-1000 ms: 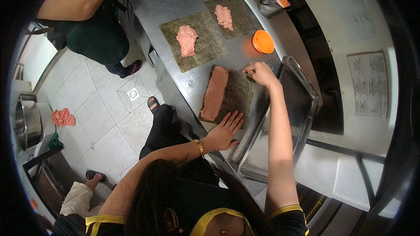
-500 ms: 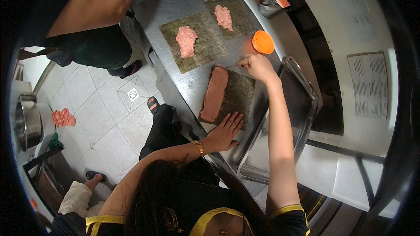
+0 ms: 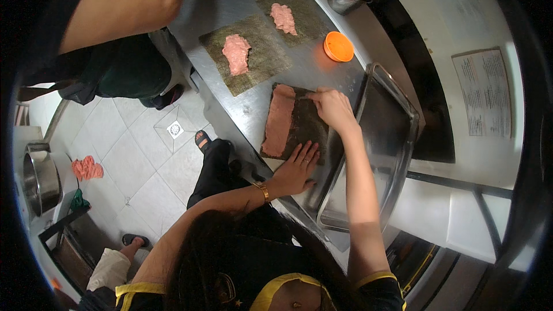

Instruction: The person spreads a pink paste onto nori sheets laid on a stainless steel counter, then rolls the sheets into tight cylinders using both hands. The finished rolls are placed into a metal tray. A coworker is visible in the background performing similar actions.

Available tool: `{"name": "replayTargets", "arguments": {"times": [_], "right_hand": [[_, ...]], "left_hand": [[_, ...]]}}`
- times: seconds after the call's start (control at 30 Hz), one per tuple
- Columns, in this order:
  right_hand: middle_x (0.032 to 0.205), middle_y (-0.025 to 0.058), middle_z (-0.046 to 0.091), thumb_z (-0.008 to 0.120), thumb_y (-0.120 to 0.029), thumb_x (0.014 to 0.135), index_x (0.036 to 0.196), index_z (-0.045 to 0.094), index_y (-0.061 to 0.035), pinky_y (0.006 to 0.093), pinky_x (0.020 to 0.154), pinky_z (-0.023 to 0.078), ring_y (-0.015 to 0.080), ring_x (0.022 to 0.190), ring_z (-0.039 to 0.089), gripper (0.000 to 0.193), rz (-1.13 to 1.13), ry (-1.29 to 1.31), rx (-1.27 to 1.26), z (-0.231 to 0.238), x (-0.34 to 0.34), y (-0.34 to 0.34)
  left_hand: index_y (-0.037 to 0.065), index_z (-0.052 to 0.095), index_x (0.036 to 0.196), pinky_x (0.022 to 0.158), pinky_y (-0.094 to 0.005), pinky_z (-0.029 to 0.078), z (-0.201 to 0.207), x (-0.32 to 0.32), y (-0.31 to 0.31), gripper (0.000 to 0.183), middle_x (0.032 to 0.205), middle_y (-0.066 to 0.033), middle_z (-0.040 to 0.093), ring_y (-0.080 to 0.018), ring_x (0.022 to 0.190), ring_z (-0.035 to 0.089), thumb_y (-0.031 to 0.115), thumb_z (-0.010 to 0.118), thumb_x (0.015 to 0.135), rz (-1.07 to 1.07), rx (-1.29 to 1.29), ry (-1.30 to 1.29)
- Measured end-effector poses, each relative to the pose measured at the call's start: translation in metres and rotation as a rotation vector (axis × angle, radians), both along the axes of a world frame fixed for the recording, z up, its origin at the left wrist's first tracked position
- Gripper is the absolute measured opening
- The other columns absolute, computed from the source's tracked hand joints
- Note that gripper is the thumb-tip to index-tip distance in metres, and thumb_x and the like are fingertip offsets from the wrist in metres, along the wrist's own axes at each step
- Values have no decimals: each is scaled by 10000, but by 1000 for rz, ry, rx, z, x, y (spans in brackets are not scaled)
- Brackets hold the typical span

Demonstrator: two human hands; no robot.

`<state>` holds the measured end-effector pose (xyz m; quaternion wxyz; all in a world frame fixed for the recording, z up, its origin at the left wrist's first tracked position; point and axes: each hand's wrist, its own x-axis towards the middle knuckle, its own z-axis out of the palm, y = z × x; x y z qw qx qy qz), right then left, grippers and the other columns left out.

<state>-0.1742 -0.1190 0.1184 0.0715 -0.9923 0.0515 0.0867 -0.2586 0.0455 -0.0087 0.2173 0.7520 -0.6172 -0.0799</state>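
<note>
Since the earlier picture the right hand [image 3: 333, 109] has drawn a little nearer along the far edge of the dark seaweed sheet [image 3: 305, 126], and the co-worker's arm [image 3: 124, 6] has come further over the top left of the view; the left hand [image 3: 296, 168] stays flat where it was.

Largest is the steel tabletop [image 3: 230, 6], running from the top of the view down to the person. On it, to the right, lies an empty metal tray [image 3: 397, 150]; nothing is inside it that I can see. Just left of the tray is the seaweed sheet, with a long strip of pink paste [image 3: 279, 121] along its left side. Further up lie three more sheets, each with a pink portion [image 3: 236, 53] in its middle, not spread flat.

I judge that the step in hand is to spread or shape the filling on the nearest sheet. The left hand is spread open and presses the near edge of the sheet. The right hand's fingers are pressed together at the far corner; whether they pinch the sheet I cannot tell. The next move probably needs an even pressure, so the thin sheet does not tear.

Smaller things: an orange round lid [image 3: 338, 46] near the tray's far corner, and a small metal cup [image 3: 344, 0] whose content is hidden.
</note>
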Motion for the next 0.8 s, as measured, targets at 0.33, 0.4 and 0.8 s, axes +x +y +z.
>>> {"name": "replayTargets", "arguments": {"times": [0.33, 0.4, 0.8], "right_hand": [[888, 130, 621, 533, -7, 805, 1072, 702, -131, 423, 731, 495, 344, 817, 620, 339, 93, 13, 67, -9, -32, 11], [870, 132, 614, 550, 12, 798, 1079, 696, -113, 406, 717, 486, 333, 791, 612, 341, 82, 41, 174, 2, -38, 16], [782, 63, 610, 544, -14, 887, 1152, 629, -2, 308, 639, 449, 141, 669, 523, 279, -468, -209, 913, -44, -88, 42]], "left_hand": [[-75, 284, 1419, 1152, -507, 105, 2, -1, 2, 790, 1513, -272, 187, -410, 1411, 156, 512, 437, 913, 21, -26, 38], [-72, 287, 1419, 1151, -508, 110, 1, -1, 2, 791, 1506, -276, 201, -411, 1409, 163, 518, 434, 914, 22, -52, 30], [-75, 347, 1381, 1140, -556, 100, -1, -2, -2, 765, 1411, -307, 343, -464, 1371, 211, 534, 400, 921, -32, 17, 7]]}}
